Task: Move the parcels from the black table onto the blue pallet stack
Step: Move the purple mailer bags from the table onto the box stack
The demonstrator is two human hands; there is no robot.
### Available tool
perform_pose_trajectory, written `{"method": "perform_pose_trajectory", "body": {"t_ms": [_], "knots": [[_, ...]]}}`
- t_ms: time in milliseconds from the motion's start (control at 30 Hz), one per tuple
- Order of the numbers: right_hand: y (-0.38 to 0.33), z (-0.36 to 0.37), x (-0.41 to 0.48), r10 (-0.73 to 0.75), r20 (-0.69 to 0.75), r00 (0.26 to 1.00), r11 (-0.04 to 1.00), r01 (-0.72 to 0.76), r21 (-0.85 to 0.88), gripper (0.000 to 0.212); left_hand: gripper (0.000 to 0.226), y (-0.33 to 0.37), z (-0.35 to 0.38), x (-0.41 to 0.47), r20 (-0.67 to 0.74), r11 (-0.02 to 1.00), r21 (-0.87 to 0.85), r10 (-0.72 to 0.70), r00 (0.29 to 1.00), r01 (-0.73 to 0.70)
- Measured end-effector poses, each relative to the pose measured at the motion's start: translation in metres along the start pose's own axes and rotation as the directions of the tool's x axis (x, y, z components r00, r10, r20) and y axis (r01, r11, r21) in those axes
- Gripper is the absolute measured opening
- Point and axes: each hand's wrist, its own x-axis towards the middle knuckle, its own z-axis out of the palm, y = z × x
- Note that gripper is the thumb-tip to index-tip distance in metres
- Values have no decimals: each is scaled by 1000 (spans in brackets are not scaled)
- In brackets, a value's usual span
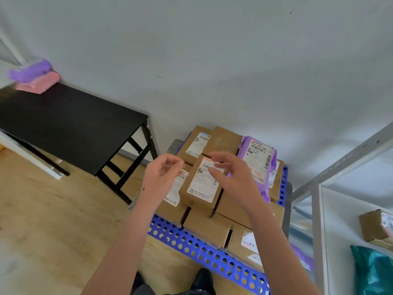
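Left hand: you hold it over the stacked parcels, fingers loosely curled, nothing in it.
Right hand: you have it spread and relaxed over the top box; contact cannot be judged.
Top box: labelled cardboard, resting on other parcels on the blue pallet.
Black table: a purple parcel lies on a pink parcel at its far corner.

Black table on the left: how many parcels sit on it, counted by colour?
Purple parcel: 1
Pink parcel: 1
Total: 2, both at the far corner of the black table, the purple one lying partly on the pink one.
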Motion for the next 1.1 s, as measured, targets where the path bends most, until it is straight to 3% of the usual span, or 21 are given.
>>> {"method": "perform_pose_trajectory", "body": {"t_ms": [300,667,1100], "knots": [[-54,96,16,-32,47,998,999,31,18,26,8,-3,-112,17,-104,989,-145,-30,994,15],[-122,239,15,-5,5,1000,998,5,62,25,10,-37,-269,17,-116,992,-120,-45,992,31],[-165,351,42,-14,232,973,997,32,-70,25,13,-86,-383,12,-329,962,-255,-184,926,100]]}}
